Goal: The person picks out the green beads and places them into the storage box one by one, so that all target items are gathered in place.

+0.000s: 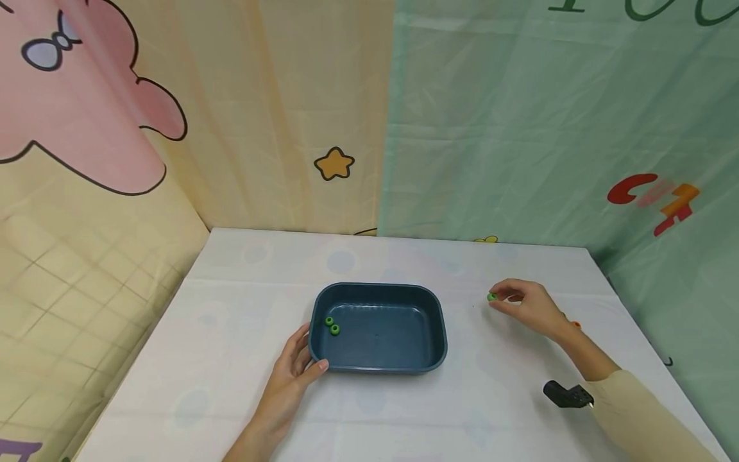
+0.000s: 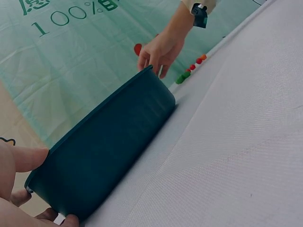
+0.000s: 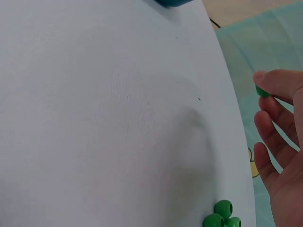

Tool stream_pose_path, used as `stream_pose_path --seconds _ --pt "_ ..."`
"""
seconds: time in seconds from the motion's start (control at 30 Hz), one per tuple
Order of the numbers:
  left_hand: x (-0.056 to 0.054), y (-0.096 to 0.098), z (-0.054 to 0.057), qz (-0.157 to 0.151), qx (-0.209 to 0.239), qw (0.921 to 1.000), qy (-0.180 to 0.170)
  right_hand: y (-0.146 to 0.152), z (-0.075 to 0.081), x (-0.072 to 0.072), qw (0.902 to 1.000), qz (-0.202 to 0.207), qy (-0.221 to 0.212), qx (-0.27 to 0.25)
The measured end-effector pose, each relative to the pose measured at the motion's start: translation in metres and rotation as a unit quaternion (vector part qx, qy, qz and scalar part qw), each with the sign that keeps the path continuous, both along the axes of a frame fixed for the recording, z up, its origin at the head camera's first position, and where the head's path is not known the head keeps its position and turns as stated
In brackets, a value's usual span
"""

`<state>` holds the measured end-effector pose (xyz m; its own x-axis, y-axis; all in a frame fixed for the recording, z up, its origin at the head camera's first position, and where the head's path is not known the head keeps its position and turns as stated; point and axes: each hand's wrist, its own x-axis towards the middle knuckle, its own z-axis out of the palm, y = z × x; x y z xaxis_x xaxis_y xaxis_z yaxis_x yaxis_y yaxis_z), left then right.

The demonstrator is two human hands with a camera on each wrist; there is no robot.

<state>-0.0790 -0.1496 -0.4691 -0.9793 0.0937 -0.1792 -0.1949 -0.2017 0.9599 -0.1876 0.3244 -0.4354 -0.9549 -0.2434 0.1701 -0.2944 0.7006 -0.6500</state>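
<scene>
My left hand [image 1: 281, 383] grips the left end of a dark blue plastic tray [image 1: 381, 343], thumb at the rim and fingers at the outer wall. Two green beads [image 1: 335, 330] lie inside it, close together near the left wall. Off to the tray's right, my right hand [image 1: 524, 308] pinches one green bead [image 3: 262, 91] between thumb and index finger, raised above the table. More green beads [image 3: 223, 208] sit on the table at the bottom of the right wrist view. The left wrist view shows red beads [image 2: 192, 67] and an orange bead [image 2: 203, 57] in line with green ones.
A white patterned cloth [image 1: 190, 359] covers the table. Printed curtains [image 1: 519, 128] hang behind the far edge and along the sides. A black camera piece [image 1: 567, 394] is worn at the right wrist. Part of an orange bead [image 1: 576, 325] shows beyond the right forearm.
</scene>
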Motion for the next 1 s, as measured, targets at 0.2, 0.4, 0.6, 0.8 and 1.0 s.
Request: stream_pose_path --seconds 0.2,0.4,0.6,0.8,1.0 --pt "0.0 -0.001 0.0 -0.003 0.001 1.0 0.002 -0.015 0.004 -0.009 0.9998 0.012 -0.013 0.012" --pt "0.0 -0.001 0.001 -0.005 0.003 1.0 -0.001 -0.031 0.006 -0.015 0.9993 0.034 -0.012 0.006" --pt "0.001 0.0 0.002 -0.002 -0.001 1.0 -0.004 -0.048 0.01 -0.019 0.9979 0.065 -0.001 0.0" --pt "0.001 0.0 0.002 -0.004 0.001 1.0 -0.003 -0.068 0.016 -0.026 0.9954 0.095 0.013 0.002" --pt "0.0 -0.001 0.001 -0.007 0.004 0.9999 0.008 -0.091 0.025 -0.035 0.9902 0.135 0.031 -0.015"
